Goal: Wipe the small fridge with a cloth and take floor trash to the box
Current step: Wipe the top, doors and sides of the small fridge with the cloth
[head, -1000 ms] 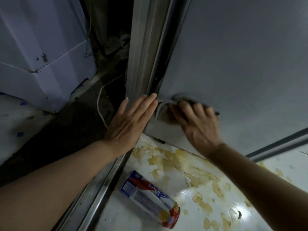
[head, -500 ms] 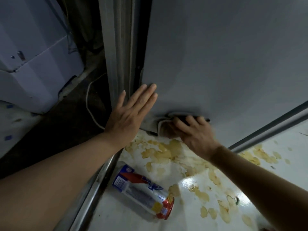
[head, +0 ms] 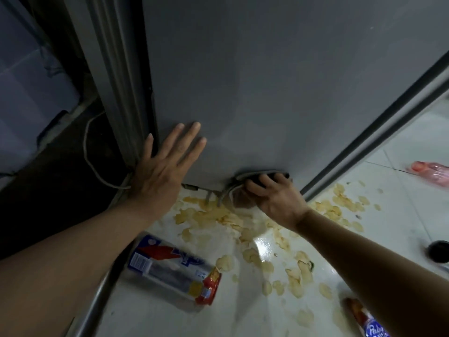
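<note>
fridge (head: 279,81): grey side panel fills the upper middle of the view; its bottom edge meets the white floor (head: 243,317).
left hand (head: 160,171): flat and open, fingers spread, palm pressed on the fridge panel near its lower left corner.
right hand (head: 274,195): curled closed around the cloth, pushing it against the fridge's bottom edge, right of the left hand.
cloth (head: 245,176): bunched, greyish, mostly hidden under the right hand; one fold pokes out to the left along the fridge's bottom edge, a bit hanging down toward the floor.
chips (head: 243,220): yellowish crumbs scattered on the floor directly below the fridge's bottom edge, spreading right and toward the camera.
chip bag (head: 173,269): blue, red and silver packet lying on its side on the floor, below the fridge and under the left forearm, open red end pointing right.
second wrapper (head: 364,319): red and blue, partly cut off at the frame bottom, lower right of the fridge; blurred.
pink bag (head: 432,172): crumpled plastic on the floor, right of the fridge past the dark door seal strip (head: 364,139).
dark round object (head: 438,250): on the floor, far right of the fridge; can't tell what it is.
cable (head: 92,152): pale cord running down the dark gap left of the fridge, ending behind the left hand.
white unit (head: 29,88): pale cabinet, further left of the fridge across the gap.
</note>
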